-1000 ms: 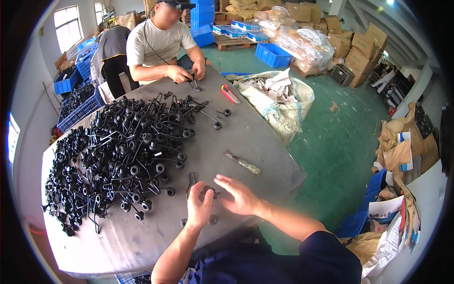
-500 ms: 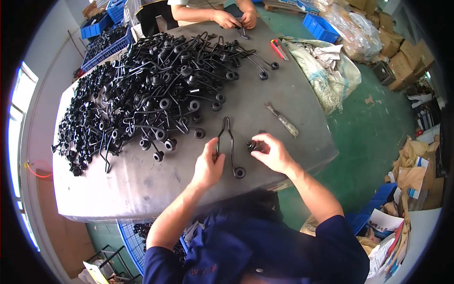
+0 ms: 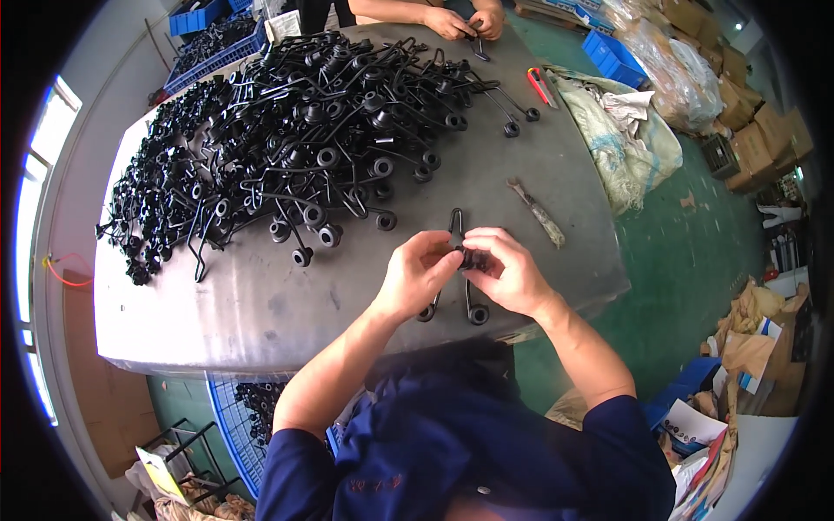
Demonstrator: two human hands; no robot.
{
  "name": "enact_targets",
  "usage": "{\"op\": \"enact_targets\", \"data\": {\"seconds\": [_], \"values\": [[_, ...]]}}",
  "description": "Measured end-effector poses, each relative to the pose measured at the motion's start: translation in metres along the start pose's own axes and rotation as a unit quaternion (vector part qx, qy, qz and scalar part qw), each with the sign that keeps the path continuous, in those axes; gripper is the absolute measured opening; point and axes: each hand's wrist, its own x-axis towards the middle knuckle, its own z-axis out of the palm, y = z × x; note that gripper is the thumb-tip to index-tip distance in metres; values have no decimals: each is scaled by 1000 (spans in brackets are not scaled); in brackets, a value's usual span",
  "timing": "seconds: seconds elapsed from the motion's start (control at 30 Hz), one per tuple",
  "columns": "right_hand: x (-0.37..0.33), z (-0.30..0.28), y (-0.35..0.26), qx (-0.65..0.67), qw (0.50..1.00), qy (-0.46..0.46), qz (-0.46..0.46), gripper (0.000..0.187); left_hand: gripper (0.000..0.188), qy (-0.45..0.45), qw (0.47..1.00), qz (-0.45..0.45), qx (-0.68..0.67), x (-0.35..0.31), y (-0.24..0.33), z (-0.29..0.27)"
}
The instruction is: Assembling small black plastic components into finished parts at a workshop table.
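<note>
right hand (image 3: 514,276) pinches a dark, stubby, perhaps rubber piece (image 3: 472,259).

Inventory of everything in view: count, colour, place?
Parts pile: many, black, table's left
Bent rod: one, black, table's near side
Small part: one, black, picture centre
Knife: one, red, table's far right
Slim tool: one, greyish, table's right
Table: one, grey, centre
Sack: one, whitish, beside table
Bin: one, blue, upper right
Cartons: several, brown, right
Baskets: several, blue, upper left, below table
Co-worker's hands: two, bare, table's far side
Left hand: one, bare, beside small part
Right hand: one, bare, on small part
</note>
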Motion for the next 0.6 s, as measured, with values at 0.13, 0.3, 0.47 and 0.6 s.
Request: {"op": "enact_targets", "data": {"seconds": [0.13,0.3,0.47,0.6], "values": [[8,8,-3,-34,999,-3,-17,41,29,-20,998,-42,-48,12,7,1],[11,12,-6,-97,995,-10,-26,37,19,21,995,-57,80,15,-11,-5],[13,19,-6,-167,983,-74,-4,35,24,5,979,-203,24,16,-19,-8],[18,22,-4,-211,973,-89,7,36,24,10,975,-220,-1,18,-24,-6]]}}
